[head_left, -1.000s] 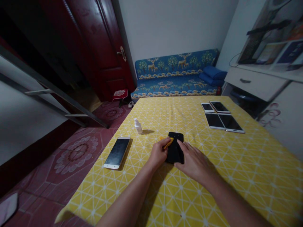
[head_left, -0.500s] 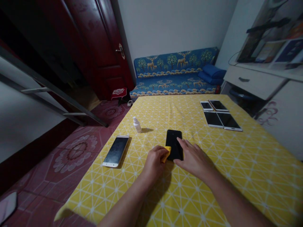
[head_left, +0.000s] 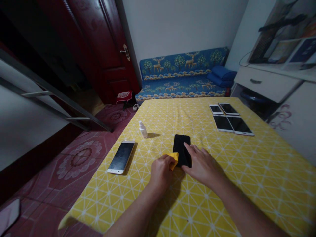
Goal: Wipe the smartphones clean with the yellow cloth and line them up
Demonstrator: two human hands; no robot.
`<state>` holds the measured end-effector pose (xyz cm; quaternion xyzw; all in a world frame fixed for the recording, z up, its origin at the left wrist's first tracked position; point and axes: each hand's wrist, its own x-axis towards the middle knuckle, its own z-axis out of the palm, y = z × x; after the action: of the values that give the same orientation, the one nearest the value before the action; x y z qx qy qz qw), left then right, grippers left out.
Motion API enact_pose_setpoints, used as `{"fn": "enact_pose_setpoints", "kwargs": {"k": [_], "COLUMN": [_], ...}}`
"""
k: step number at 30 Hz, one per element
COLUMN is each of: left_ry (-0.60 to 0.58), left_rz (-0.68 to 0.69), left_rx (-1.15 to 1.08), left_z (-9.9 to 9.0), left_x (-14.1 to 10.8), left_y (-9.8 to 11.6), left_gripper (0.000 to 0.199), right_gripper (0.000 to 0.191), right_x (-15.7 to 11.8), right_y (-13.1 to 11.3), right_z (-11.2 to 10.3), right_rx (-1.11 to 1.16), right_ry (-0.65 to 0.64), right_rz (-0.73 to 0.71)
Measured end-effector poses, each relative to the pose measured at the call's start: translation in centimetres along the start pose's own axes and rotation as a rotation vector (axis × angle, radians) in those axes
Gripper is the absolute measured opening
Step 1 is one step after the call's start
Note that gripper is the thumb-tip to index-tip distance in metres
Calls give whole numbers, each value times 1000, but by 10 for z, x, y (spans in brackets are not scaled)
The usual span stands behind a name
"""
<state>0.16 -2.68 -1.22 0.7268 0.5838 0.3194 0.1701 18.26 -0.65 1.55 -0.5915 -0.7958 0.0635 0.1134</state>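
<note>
A black smartphone (head_left: 179, 144) lies flat on the yellow patterned tablecloth, screen up. My left hand (head_left: 161, 168) is closed on a folded yellow cloth (head_left: 174, 159), which touches the phone's lower left edge. From the right, my right hand (head_left: 201, 164) holds the phone against the table, its forefinger over the right side and its thumb at the bottom edge. To the left lies a white-framed smartphone (head_left: 121, 157) with a dark screen. Behind it stands a small white spray bottle (head_left: 143, 130), upright.
Several phones lie grouped at the far right, among them a large one (head_left: 239, 125). The tablecloth (head_left: 212, 214) covers the table. Beyond its far edge is a blue patterned sofa (head_left: 172, 86); a white cabinet (head_left: 265, 85) stands right, a metal ladder (head_left: 56, 93) left.
My left hand has shifted slightly left, and more of the yellow cloth shows above its fingers. My right hand stays on the black smartphone, almost unmoved.
</note>
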Motion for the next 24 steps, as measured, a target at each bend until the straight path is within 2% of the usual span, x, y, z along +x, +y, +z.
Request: {"fn": "enact_pose_setpoints", "kwargs": {"k": [6,18,24], "left_ry": [10,-1,-10], "left_rz": [48,-32,-42], "left_rx": [-22,-24,30], "left_z": [1,-4,-1], "left_x": [1,-3,-1], "left_y": [0,10,9], "left_gripper": [28,29,49], "right_gripper": [82,83,83], "right_x": [0,1,0], "right_y": [-5,-6,-6], "right_z": [3,5,6], "right_rx": [-58,-91,-88], "right_ry": [10,-6,28], "right_rz": [-19,6,-15]}}
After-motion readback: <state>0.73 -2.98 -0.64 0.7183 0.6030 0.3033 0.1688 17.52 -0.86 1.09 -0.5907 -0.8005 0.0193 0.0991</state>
